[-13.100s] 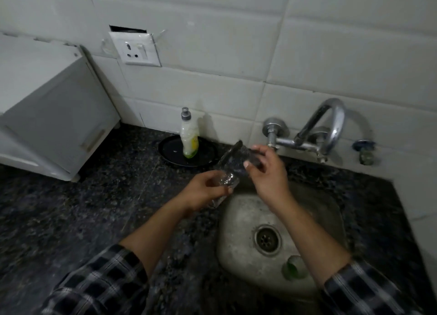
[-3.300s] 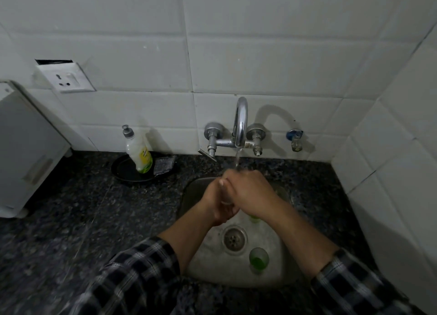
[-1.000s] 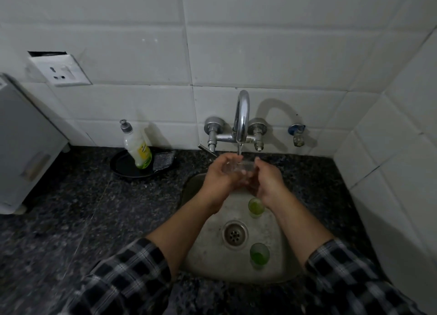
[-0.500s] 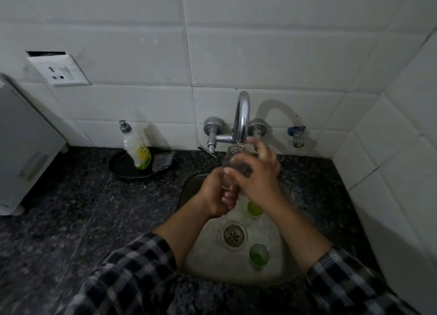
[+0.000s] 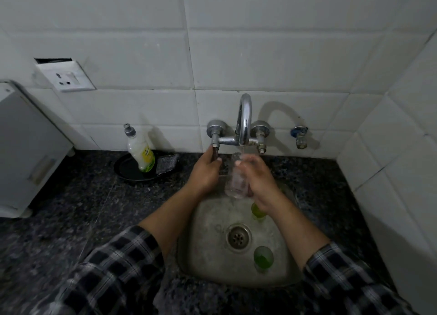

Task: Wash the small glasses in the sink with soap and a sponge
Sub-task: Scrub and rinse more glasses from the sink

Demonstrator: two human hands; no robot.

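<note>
My right hand [image 5: 259, 178] grips a small clear glass [image 5: 236, 179] upright under the spout of the tap [image 5: 244, 120], where a thin stream of water falls into it. My left hand [image 5: 204, 170] has let the glass go and holds the tap's left lever handle [image 5: 214, 152] between thumb and fingers. Two small green glasses stand in the steel sink [image 5: 208, 265]: one [image 5: 256, 211] partly hidden by my right wrist, the other [image 5: 263, 258] near the drain. The soap bottle [image 5: 140, 150] and a grey sponge [image 5: 167, 163] sit on a black plate [image 5: 127, 170] to the left.
The dark granite counter [image 5: 71, 220] surrounds the sink. A white appliance [image 5: 26, 146] stands at the far left under a wall socket [image 5: 65, 75]. A second small tap [image 5: 299, 137] juts from the tiled wall at the right, and a tiled side wall closes off the right.
My left hand left the glass and moved up-left onto the tap's lever handle. My right hand alone now holds the glass under the spout.
</note>
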